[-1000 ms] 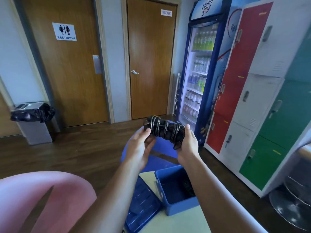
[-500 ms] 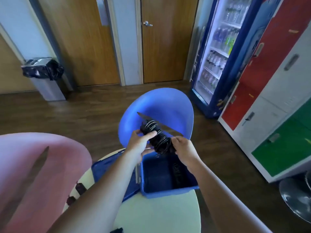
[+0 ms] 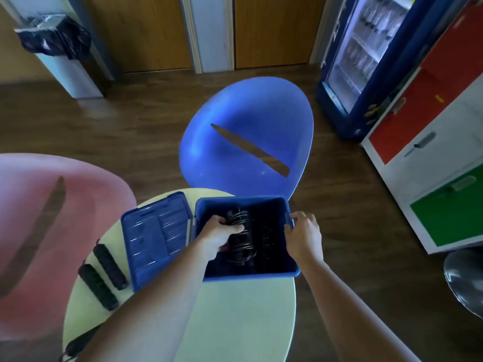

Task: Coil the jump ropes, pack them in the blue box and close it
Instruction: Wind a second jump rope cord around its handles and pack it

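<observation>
I see rope (image 3: pixel 241 239) lowered from mid-air into box (image 3: pixel 251 275) | left hand (image 3: pixel 219 235) curled round it | right hand (image 3: pixel 304 236) off it, seemingly gripping the rim | spare rope (image 3: pixel 109 266) unpacked

We work from a single head-worn wide-angle view, placed above the near edge of the round table (image 3: pixel 243 322) and facing forward and steeply down. The range is close: the left hand (image 3: pixel 218 232) and right hand (image 3: pixel 303 231) enter from the bottom, and the blue box (image 3: pixel 248 274) at the table's far edge sits mid-frame. Past that edge we see the blue chair (image 3: pixel 248 113), floor (image 3: pixel 104 121) and door bases (image 3: pixel 146 35).
</observation>
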`<state>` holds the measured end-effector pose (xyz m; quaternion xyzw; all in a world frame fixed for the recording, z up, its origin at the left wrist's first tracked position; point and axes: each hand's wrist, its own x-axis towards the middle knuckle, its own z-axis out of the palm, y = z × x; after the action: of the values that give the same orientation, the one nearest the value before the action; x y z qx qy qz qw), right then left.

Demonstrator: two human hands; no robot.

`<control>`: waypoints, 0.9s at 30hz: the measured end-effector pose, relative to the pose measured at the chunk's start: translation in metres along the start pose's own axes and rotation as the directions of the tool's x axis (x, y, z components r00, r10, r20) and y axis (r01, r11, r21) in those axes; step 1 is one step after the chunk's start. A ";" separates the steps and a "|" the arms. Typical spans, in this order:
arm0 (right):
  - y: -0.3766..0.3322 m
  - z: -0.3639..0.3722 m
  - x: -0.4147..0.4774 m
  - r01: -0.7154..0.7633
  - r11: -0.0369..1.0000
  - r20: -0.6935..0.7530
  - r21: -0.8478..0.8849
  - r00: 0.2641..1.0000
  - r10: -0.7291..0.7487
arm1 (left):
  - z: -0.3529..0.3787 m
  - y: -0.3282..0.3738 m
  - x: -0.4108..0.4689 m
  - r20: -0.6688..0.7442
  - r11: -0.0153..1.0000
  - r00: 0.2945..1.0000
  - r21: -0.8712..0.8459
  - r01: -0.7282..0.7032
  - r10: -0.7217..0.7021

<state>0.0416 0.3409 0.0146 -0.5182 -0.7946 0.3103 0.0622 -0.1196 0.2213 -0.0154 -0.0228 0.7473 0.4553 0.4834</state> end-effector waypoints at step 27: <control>0.004 0.010 0.000 -0.028 0.993 -0.061 0.111 0.998 0.035 | 0.006 -0.024 0.016 -0.024 0.833 0.989 0.542 -0.112 0.148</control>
<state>0.0406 0.3382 0.0047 -0.5360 -0.7656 0.3382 0.1107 -0.1127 0.2183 -0.0435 0.1500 0.8600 0.2580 0.4139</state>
